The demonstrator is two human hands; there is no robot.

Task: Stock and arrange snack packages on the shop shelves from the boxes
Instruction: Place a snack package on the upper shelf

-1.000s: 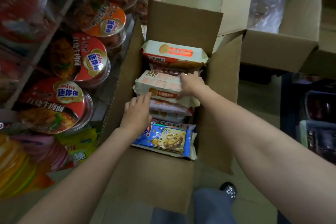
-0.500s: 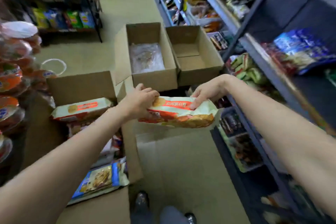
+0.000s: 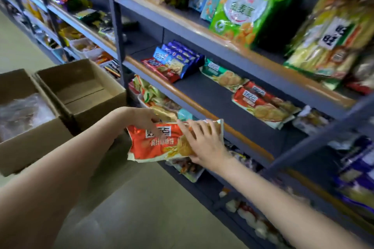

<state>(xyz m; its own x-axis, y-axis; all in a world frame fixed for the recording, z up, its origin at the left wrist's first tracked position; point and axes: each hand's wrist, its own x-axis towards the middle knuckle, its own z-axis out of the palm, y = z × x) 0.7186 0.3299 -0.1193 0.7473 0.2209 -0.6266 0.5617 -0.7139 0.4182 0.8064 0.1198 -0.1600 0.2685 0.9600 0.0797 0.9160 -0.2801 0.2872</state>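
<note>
both hands [image 3: 204, 143] hold one red biscuit pack [image 3: 157, 143] near the shelf [image 3: 202, 105], fingers [image 3: 190, 127] loosely curled around it.

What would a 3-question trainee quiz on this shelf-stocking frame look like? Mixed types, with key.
1. True or false: both the left hand and the right hand are on the orange-red plastic biscuit packet.
2. Multiple choice: the nearer brown cardboard box on the floor holds A) clear plastic wrapping, B) noodle cups, C) nothing.
3. Fill in: on the grey metal middle shelf, the bare patch lies between the blue packets and the ____-topped biscuit packet.

Key: 1 true; 2 A; 3 green.
</note>
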